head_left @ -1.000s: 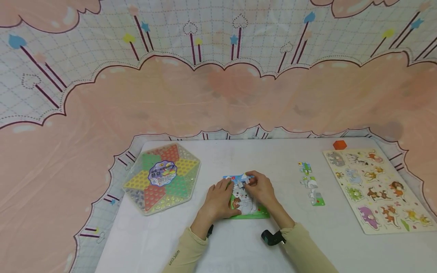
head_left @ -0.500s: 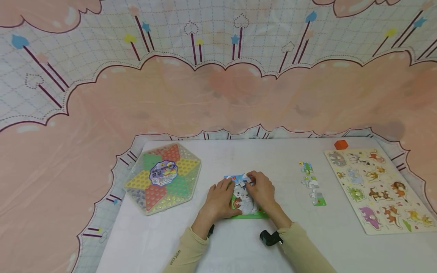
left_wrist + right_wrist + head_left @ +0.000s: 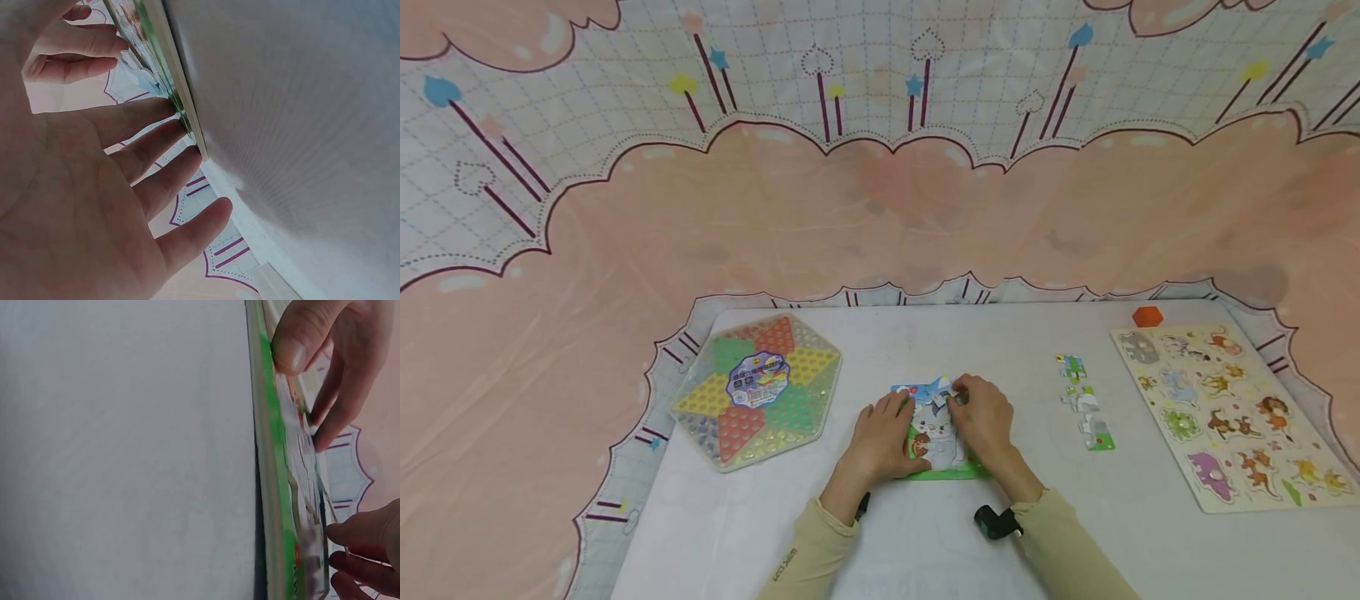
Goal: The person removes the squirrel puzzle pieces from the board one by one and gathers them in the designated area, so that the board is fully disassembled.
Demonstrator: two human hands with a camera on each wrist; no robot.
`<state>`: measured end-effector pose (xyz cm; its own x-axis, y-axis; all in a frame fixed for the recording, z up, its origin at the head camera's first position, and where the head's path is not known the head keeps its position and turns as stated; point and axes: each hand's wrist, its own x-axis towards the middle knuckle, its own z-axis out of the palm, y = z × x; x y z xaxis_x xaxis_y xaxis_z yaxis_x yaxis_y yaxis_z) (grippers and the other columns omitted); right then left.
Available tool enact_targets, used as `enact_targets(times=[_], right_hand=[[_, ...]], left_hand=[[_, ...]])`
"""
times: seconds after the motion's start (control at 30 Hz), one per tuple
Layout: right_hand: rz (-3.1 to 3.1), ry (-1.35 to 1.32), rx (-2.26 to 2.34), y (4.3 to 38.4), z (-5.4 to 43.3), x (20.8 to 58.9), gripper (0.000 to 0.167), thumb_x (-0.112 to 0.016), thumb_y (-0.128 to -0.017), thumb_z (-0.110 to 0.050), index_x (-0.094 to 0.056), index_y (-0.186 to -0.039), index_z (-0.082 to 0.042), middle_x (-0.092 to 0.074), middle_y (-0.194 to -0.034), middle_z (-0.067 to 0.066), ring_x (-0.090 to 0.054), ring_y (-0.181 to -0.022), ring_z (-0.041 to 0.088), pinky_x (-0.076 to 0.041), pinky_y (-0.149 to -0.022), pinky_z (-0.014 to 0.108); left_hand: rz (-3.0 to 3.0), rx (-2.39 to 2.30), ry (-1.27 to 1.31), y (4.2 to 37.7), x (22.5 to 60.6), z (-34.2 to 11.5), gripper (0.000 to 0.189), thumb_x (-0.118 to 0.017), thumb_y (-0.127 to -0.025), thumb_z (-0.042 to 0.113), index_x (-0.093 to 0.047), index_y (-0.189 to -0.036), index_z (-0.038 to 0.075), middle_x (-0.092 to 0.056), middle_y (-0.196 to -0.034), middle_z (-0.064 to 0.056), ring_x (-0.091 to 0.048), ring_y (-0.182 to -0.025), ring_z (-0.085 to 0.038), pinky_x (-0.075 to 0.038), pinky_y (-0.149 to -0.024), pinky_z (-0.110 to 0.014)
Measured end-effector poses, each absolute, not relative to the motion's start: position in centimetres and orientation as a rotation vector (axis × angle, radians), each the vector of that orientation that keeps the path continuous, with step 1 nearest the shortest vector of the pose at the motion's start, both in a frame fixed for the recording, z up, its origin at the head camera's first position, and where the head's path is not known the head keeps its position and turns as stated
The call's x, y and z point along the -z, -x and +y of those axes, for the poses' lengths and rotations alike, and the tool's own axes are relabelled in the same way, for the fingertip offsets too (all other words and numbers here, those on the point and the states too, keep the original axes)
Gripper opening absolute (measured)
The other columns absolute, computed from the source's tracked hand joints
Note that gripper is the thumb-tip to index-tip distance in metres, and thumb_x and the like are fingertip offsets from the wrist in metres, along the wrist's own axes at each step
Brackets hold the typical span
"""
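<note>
A small picture puzzle of a grey-and-white rabbit (image 3: 936,442), edged in green, lies on the white table. My left hand (image 3: 877,439) rests along its left side, thumb on the lower part and fingers spread toward the far edge. In the left wrist view those fingers (image 3: 169,178) are nearly straight beside the board's edge. With thumb and fingertips, my right hand (image 3: 987,419) pinches a puzzle piece (image 3: 942,399) over the upper right of the picture. The right wrist view shows this piece (image 3: 330,503) edge-on, tilted up from the board.
Several loose puzzle pieces (image 3: 1084,402) lie in a column to the right. Beyond them is a wooden animal board (image 3: 1180,454), with an orange block (image 3: 1147,317) behind it. At left lies a hexagonal star-patterned game board (image 3: 797,408). A patterned cloth (image 3: 880,225) hangs behind the table.
My right hand has shifted slightly to the right with the piece, and more of the rabbit's upper part shows. The left hand stays in place.
</note>
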<state>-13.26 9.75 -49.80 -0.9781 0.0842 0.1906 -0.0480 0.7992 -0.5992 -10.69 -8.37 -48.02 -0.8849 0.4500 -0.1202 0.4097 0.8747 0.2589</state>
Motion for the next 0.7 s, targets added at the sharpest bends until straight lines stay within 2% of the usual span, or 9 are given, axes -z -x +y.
enact_targets(times=[0.33,0.7], right_hand=[[-2.768,0.067,-0.827,13.2,10.4,50.1,0.014,-0.079,-0.08,-0.015,-0.075,-0.091,-0.008,-0.072,-0.09,0.008,-0.065,-0.081,0.029,-0.052,-0.061,0.048],[-2.677,0.164,-0.84,13.1,12.1,50.2,0.012,-0.079,-0.082,-0.019,-0.075,-0.088,-0.009,-0.072,-0.085,0.008,-0.065,-0.077,0.026,-0.05,-0.059,0.044]], left_hand=[[2.865,-0.341,-0.659,10.7,48.1,-8.4,0.097,-0.079,-0.076,0.055,-0.042,-0.148,0.002,-0.038,-0.152,-0.012,-0.034,-0.141,-0.031,-0.034,-0.109,-0.053],[2.86,-0.347,-0.662,10.7,48.1,-8.4,0.097,-0.079,-0.076,0.056,-0.042,-0.148,0.002,-0.038,-0.153,-0.012,-0.034,-0.141,-0.031,-0.034,-0.109,-0.053]])
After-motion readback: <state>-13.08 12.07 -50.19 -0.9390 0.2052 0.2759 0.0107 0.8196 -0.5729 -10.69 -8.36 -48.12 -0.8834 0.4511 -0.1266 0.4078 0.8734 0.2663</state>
